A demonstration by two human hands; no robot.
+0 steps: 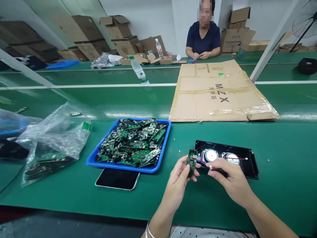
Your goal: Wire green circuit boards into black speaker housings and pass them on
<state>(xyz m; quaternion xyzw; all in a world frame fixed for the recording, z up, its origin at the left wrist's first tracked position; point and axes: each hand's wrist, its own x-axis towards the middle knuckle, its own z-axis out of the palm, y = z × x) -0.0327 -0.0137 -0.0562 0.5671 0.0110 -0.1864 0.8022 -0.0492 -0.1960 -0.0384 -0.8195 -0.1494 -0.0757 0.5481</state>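
Observation:
My left hand is closed on a small green circuit board, held upright between thumb and fingers. Just to its right, my right hand pinches a small white connector on thin red and dark wires. Behind both hands lies a black plastic housing with two round silver speakers set in it. Another lead with a white plug runs across the right-hand speaker. My right hand hides part of the housing's near edge.
Left of my hands, a blue tray heaped with circuit boards partly covers a phone. A clear plastic bag with boards lies farther left. Flattened cardboard and a water bottle are beyond. A person sits opposite.

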